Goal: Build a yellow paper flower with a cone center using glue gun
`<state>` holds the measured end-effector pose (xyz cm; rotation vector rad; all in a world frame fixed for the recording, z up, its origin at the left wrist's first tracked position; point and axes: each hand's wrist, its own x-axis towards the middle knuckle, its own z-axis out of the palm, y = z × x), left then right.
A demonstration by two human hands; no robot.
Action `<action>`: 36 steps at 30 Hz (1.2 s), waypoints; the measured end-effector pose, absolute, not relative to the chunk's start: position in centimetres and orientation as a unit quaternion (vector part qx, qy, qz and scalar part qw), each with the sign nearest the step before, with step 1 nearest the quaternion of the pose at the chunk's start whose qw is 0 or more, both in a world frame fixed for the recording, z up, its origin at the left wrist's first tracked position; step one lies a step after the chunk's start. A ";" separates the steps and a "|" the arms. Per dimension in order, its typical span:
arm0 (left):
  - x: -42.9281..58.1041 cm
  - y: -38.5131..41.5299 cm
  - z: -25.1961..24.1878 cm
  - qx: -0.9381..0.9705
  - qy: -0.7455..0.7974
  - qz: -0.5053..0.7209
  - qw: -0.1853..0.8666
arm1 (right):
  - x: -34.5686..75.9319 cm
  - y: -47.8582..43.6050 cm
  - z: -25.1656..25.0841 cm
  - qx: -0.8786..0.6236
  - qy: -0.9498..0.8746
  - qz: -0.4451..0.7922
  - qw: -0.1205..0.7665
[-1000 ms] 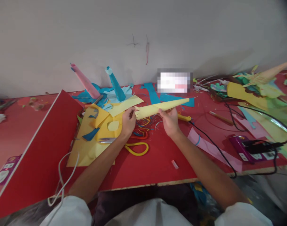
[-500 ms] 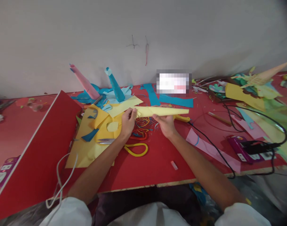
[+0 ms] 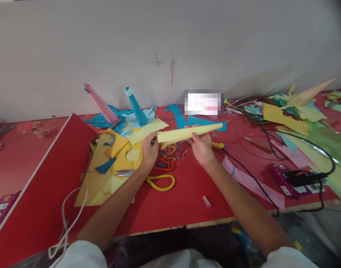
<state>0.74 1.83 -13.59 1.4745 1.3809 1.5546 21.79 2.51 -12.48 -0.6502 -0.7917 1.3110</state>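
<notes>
Both hands hold a long pale yellow paper cone [image 3: 187, 133] above the red table [image 3: 173, 201]. My left hand [image 3: 149, 150] pinches the cone's wide end, fingers closed on it. My right hand [image 3: 201, 147] is wrapped round the cone's middle from below. The narrow tip points right and slightly away. Under the hands lie coloured rubber bands [image 3: 170, 150] and yellow-handled scissors [image 3: 156, 180]. Yellow paper sheets with cut-outs [image 3: 109, 167] lie just left of my left hand.
A pink cone [image 3: 101, 104] and a blue cone [image 3: 136, 105] stand on blue scraps near the wall. A raised red board [image 3: 41, 186] is at left. A black cable [image 3: 256, 175] runs to a purple device [image 3: 293, 180]. More paper shapes [image 3: 293, 111] are piled at right.
The cone has been turned in my hands: its fringed wide end showed a second ago, it then lay flatter, and now it is lifted slightly with the tip up to the right.
</notes>
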 end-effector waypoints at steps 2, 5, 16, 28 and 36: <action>0.7 2.0 -13.9 0.553 0.500 0.588 0.315 | 21.7 2.3 -12.1 -0.278 -0.366 0.591 0.663; 0.9 2.0 -13.8 0.520 0.485 0.613 0.345 | 21.4 1.9 -11.9 -0.271 -0.395 0.590 0.650; 0.7 1.8 -13.5 0.506 0.536 0.615 0.279 | 20.1 0.8 -12.6 -0.275 -0.451 0.591 0.609; 0.9 2.1 -13.5 0.441 0.498 0.668 0.333 | 22.0 1.9 -11.9 -0.267 -0.384 0.594 0.654; 1.1 1.7 -13.1 0.402 0.487 0.653 0.419 | 21.8 1.3 -11.1 -0.251 -0.415 0.612 0.624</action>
